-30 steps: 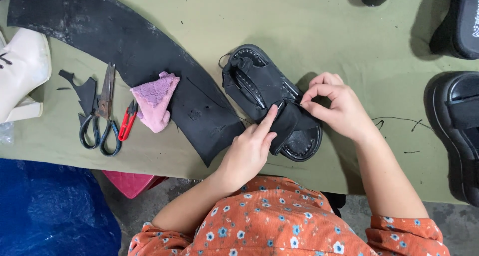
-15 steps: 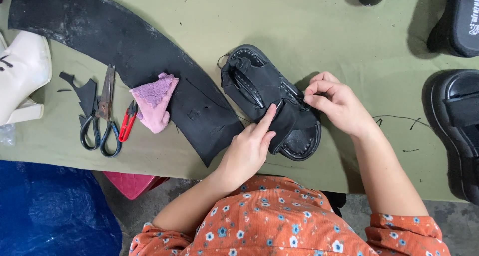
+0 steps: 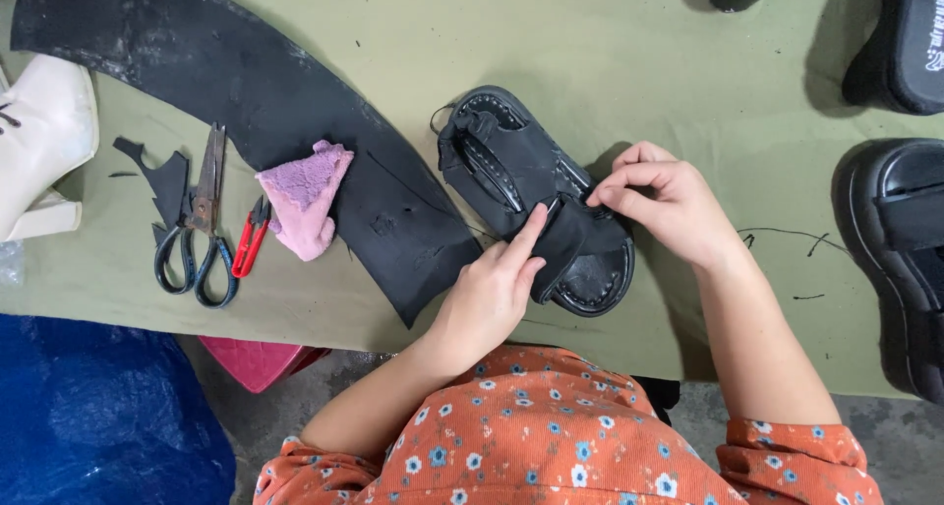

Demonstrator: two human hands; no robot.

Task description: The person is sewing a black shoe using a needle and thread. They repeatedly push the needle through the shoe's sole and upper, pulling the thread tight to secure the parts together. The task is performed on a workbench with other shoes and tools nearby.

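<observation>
Both hands work a black sandal [image 3: 511, 176] on the green table [image 3: 629, 53].
Left hand [image 3: 487, 298] presses its forefinger on the strap [image 3: 575, 239]; right hand [image 3: 664, 205] pinches the strap's far edge.

Olive-green worktable over a grey concrete floor, seen from above.

The table [image 3: 610, 33] is covered in a dull olive cloth that fills most of the view, evenly lit with soft shadows falling beside whatever rests on it. A few thin dark threads [image 3: 782, 235] lie loose on the cloth toward the right. Its near edge runs across the lower part of the view, and below it shows a strip of rough grey floor [image 3: 895, 436]. Under the left end sits a crumpled blue plastic sheet [image 3: 98, 416], and just beside it a red box-like object [image 3: 258, 359] juts out from beneath the table edge. No wall or window is in view.
</observation>
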